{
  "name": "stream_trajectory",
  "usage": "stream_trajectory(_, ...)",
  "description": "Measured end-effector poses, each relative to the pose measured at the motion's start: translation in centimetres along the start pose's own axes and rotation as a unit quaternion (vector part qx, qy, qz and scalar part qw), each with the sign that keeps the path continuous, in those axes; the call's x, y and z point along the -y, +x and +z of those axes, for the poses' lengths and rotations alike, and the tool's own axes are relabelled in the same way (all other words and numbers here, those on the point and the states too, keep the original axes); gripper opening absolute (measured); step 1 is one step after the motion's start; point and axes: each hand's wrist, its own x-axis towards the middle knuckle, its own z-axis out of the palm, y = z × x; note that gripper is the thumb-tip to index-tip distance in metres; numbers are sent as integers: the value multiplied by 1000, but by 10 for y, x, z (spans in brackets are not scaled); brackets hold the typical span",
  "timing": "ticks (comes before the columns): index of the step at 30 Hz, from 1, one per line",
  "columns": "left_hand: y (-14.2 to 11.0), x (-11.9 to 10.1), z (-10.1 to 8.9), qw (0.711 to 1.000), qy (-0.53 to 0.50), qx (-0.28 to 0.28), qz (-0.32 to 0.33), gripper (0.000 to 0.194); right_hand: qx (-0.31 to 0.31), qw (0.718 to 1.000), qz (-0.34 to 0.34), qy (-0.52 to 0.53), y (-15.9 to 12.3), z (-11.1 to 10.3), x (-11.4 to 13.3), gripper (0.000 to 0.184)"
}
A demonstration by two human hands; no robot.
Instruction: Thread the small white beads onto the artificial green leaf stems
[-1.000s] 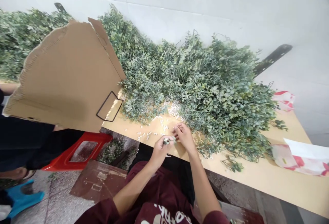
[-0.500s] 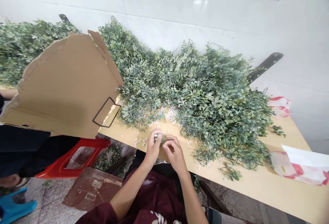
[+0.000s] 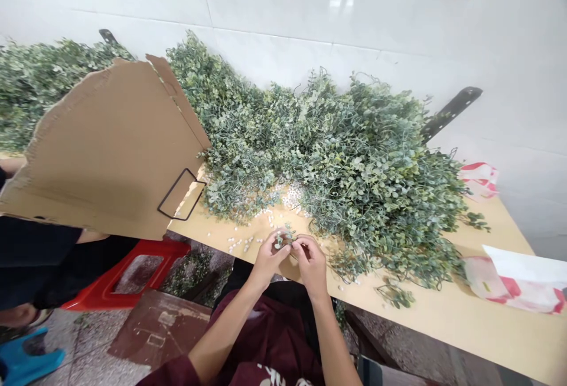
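My left hand (image 3: 268,260) and my right hand (image 3: 310,266) meet at the table's front edge. Their fingertips pinch a small sprig of artificial green leaves (image 3: 283,239), with a tiny white bead showing among the leaves. Just beyond my hands, small white beads (image 3: 292,197) lie in a heap and scatter along the light wooden tabletop (image 3: 447,315). A large mound of artificial eucalyptus-like foliage (image 3: 336,161) rises behind them, with its lower sprigs close to my right hand.
A torn cardboard sheet (image 3: 101,155) with a black wire frame (image 3: 181,194) blocks the left, beside a person's dark clothing (image 3: 35,262). Below stand a red plastic stool (image 3: 133,273) and a blue slipper (image 3: 26,355). Red-and-white plastic bags (image 3: 514,282) lie at right.
My hands have come closer together, and both now pinch the sprig. My right hand has moved down toward the table's front edge. The whole view has shifted slightly.
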Motion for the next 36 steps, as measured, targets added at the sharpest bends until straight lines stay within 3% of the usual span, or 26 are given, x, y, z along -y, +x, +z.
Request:
stream_trajectory(4, -1, 0, 2, 999, 32, 26, -24, 41, -10, 1000, -11, -3, -4, 0, 0, 13)
stream_trajectory(9, 0, -1, 2, 993, 99, 21, 56, 32, -26, 1000, -12, 0, -6, -1, 0, 13)
stream_trajectory(17, -4, -2, 0, 984, 142, 16, 108, 17, -18, 1000, 5, 7, -9, -1, -2, 14)
stream_trajectory(24, -7, 3, -1, 991, 99, 38, 85, 24, -46, 998, 14, 33, -15, 2, -11, 14)
stream_trajectory(31, -4, 3, -1, 997, 63, 49, 18, 34, -95, 994, 28, 50, -16, 0, -21, 15)
stream_trajectory(36, -1, 1, 0, 987, 119, 106, -10, 31, -108, 992, 25, 54, -18, -1, -25, 15)
